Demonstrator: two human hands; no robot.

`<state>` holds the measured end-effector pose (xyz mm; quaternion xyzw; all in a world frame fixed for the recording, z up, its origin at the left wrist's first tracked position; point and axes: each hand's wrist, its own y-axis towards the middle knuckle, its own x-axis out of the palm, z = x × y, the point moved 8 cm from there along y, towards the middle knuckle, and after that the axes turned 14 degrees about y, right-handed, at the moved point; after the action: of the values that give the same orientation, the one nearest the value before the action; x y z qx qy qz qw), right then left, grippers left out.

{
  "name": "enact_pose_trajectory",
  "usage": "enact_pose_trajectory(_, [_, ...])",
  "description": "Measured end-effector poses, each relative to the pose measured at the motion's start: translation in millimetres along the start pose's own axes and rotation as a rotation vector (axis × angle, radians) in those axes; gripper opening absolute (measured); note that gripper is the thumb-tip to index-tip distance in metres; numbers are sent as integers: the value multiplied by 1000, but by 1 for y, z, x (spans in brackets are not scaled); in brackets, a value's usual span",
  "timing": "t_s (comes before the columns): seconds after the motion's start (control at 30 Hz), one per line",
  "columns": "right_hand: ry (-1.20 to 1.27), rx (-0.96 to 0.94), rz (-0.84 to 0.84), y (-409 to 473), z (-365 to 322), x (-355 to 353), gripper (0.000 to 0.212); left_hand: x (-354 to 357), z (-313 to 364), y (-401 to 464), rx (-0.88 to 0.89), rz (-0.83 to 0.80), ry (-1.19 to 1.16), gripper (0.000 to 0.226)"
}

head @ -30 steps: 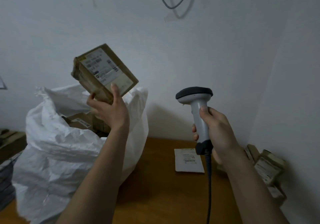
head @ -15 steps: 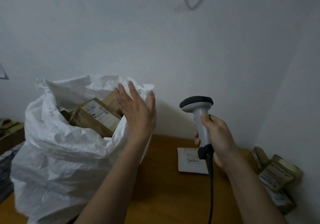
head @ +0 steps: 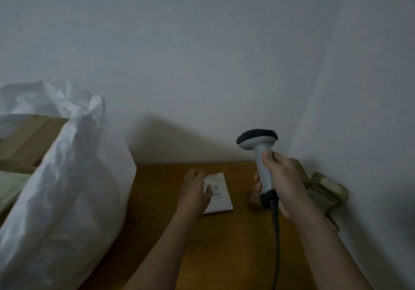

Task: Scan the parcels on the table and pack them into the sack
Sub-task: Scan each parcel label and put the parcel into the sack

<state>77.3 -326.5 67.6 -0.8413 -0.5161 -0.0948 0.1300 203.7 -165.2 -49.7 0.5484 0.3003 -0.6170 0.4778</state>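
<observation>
While gripping the upright scanner in the right hand, left hand laid on the flat white parcel on the bench, fingers blurred, grasp unclear. Sack at left holding boxes; brown parcels against the right wall.

Sack at left of frame, box inside. Flat parcel on table, centre. Scanner right of parcel. More parcels far right by wall.

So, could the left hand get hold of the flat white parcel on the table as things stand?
Probably yes: the left hand is already on the flat white parcel, holds nothing else, and nothing lies between them.
</observation>
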Motion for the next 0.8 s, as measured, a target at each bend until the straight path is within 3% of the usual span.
enact_pose_trajectory(0.1, [3,72,61,37,26,-29,27,81,-26,6,-373,-279,-277,49])
enact_pose_trajectory(0.2, [-16,138,113,70,56,-54,28,141,-47,2,-707,-351,-522,66])
enact_pose_trajectory(0.3, [-25,193,141,96,84,-72,31,178,-63,4,-910,-396,-570,77])
enact_pose_trajectory(0.53, [-23,283,198,123,124,-91,31,214,-68,25,-964,-390,-599,56])
enact_pose_trajectory(0.7, [-36,199,162,117,110,-87,27,179,-52,38,-801,-276,-701,14])
enact_pose_trajectory(0.8, [-79,104,152,104,89,-82,17,124,-35,52,-603,-160,-640,14])
